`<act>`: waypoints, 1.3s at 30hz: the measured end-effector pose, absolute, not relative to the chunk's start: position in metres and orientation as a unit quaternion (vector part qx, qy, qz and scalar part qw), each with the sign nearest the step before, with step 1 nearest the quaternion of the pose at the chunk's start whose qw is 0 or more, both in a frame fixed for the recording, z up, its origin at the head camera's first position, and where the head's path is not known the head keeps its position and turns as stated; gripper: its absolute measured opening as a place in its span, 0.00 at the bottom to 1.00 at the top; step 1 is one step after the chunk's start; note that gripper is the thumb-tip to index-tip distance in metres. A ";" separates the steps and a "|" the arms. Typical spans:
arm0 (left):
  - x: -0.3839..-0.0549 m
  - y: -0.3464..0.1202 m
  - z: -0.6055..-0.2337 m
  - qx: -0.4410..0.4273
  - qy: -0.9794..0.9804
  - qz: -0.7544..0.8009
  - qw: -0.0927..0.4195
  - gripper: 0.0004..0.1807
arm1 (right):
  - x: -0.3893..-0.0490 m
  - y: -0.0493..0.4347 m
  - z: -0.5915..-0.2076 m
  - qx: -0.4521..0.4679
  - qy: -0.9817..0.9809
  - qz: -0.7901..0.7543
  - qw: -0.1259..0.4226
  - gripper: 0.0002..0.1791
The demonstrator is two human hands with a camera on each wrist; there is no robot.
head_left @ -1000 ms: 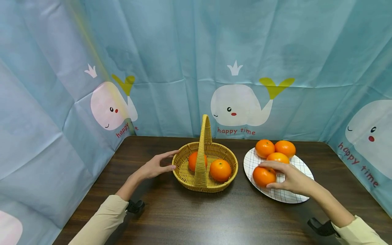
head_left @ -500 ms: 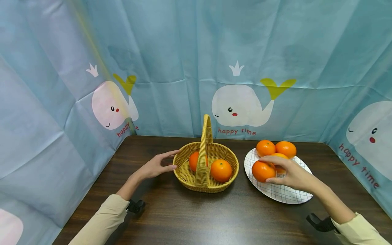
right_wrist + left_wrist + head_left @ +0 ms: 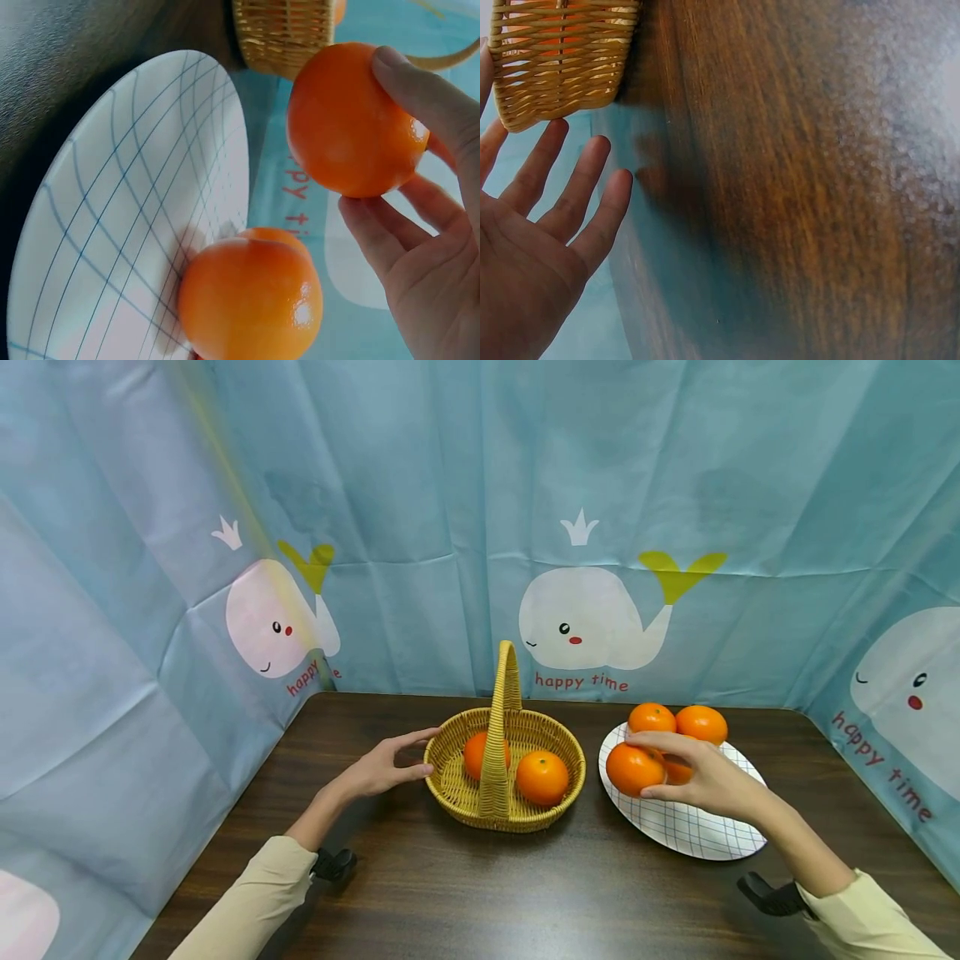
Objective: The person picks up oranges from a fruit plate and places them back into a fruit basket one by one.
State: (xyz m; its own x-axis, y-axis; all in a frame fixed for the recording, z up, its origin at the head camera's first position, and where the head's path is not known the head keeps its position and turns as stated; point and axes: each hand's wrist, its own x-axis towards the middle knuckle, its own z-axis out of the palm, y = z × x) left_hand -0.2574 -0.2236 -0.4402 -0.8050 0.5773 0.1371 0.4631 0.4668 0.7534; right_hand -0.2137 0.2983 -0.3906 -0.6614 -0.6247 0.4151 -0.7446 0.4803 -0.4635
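My right hand [image 3: 712,781] holds an orange [image 3: 634,769] between thumb and fingertips, raised above the left part of a white plate [image 3: 701,835] with blue grid lines. In the right wrist view this orange [image 3: 352,120] hangs clear of the plate [image 3: 135,195]. Several more oranges [image 3: 652,717] lie at the plate's back, one partly hidden by the hand. A yellow woven basket [image 3: 465,814] with a tall handle stands left of the plate, with two oranges [image 3: 542,777] inside. At its left rim my left hand [image 3: 378,768] rests its fingertips, the fingers spread and fairly straight.
Dark wood table [image 3: 510,902] lies under everything, reaching back to a blue curtain [image 3: 390,527] printed with whales. A strip of tabletop separates basket and plate. Each wrist wears a black strap device [image 3: 333,866].
My right hand has lifted the orange off the plate and carried it slightly left and up. The left hand stays at the basket rim.
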 end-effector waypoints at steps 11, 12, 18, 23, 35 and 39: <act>-0.258 -0.224 -0.440 0.305 0.852 0.420 0.071 0.36 | -0.220 0.287 -0.387 0.402 -0.855 0.312 0.104 0.42; -0.258 -0.224 -0.440 0.305 0.852 0.421 0.071 0.36 | -0.220 0.286 -0.387 0.402 -0.854 0.313 0.104 0.42; -0.259 -0.225 -0.442 0.305 0.851 0.421 0.071 0.35 | -0.221 0.279 -0.385 0.394 -0.852 0.332 0.091 0.41; -0.259 -0.225 -0.442 0.308 0.852 0.417 0.069 0.35 | -0.223 0.272 -0.383 0.399 -0.844 0.347 0.088 0.42; -0.257 -0.224 -0.441 0.304 0.853 0.419 0.069 0.36 | -0.229 0.251 -0.377 0.392 -0.826 0.402 0.054 0.40; -0.257 -0.223 -0.440 0.304 0.852 0.420 0.070 0.36 | -0.233 0.244 -0.376 0.397 -0.815 0.421 0.043 0.39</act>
